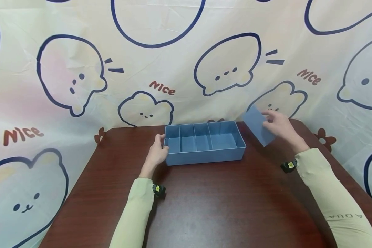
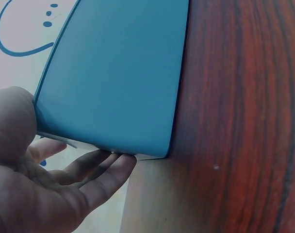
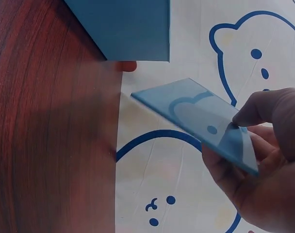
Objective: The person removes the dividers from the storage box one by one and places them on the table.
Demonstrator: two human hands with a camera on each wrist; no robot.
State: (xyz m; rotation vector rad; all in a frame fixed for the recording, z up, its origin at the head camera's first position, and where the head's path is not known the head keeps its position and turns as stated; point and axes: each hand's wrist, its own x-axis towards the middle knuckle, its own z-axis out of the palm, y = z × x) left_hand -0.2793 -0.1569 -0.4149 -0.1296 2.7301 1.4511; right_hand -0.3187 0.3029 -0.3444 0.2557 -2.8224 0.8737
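Note:
A blue divided storage box (image 1: 205,156) stands on the table, its several compartments facing up with nothing visible in them. My left hand (image 1: 156,151) grips the box's left end, with the thumb at the front corner and the fingers along the end wall. In the left wrist view those fingertips press against the end of the box (image 2: 113,73). Off the box's right end, my right hand (image 1: 279,125) pinches a thin, translucent blue divider panel (image 1: 258,124) between thumb and fingers. The panel is tilted and raised above the table, apart from the box, as the right wrist view shows.
Beneath everything lies a dark reddish-brown wooden table (image 1: 223,203). Behind its far edge hangs a pale cloth (image 1: 179,65) printed with bear outlines and lettering. Three dividers stand inside the box, and the rightmost compartment is the widest.

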